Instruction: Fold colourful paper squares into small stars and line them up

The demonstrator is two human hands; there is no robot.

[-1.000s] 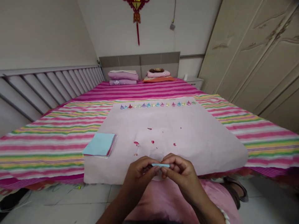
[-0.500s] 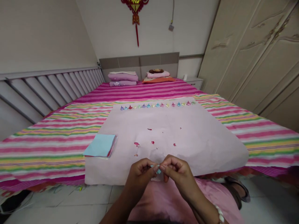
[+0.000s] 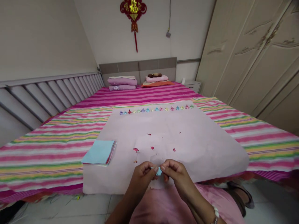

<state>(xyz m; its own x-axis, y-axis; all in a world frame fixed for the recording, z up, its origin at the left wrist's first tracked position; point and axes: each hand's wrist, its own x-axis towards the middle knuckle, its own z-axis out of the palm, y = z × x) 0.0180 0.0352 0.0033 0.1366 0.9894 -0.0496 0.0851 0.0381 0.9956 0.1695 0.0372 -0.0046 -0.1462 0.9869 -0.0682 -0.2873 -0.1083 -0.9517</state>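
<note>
A small folded piece of light blue paper point(image 3: 159, 171) is pinched between my two hands over the near edge of the pale sheet point(image 3: 198, 146). My left hand point(image 3: 143, 174) grips its left side with thumb and fingers. On the other side, my right hand point(image 3: 175, 172) holds it by thumb and forefinger. The fingers cover part of the paper, so its full shape is hidden. To the left lies a stack of square coloured paper point(image 3: 98, 151), light blue on top. Along the far edge of the sheet runs a row of small folded paper pieces point(image 3: 161, 109) in several colours.
Red paper scraps point(image 3: 152, 148) are scattered on the sheet in front of my hands. Beneath it is a bed with a striped cover point(image 3: 58, 133). Folded bedding point(image 3: 122, 82) sits by the headboard. A railing point(image 3: 58, 88) lines the left, a wardrobe point(image 3: 245, 62) the right.
The view has tilted up slightly, so the scene sits lower. The blue paper shows more of its face between my fingertips; both hands keep their pinch.
</note>
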